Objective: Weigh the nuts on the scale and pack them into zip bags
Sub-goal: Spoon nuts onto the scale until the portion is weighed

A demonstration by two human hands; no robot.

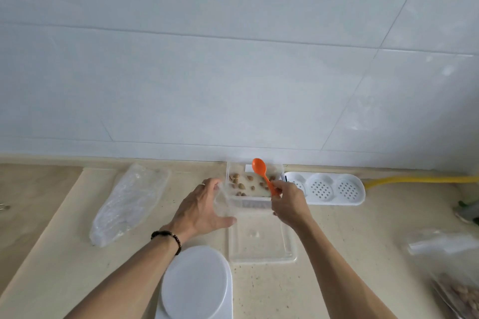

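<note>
Few nuts (241,186) remain in the clear box (252,202), so your right hand (289,206) pinches the orange spoon (263,174) bowl-up above it while your left hand (201,211), fingers loosely curled, cups a clear bag (220,204) at the box's left wall. The scale (195,283) sits nearer you than the box, with open counter (64,254) left of it.

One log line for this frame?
right hand: holds spoon over box | left hand: holds clear bag | nuts: few in box | scale: bare
</note>
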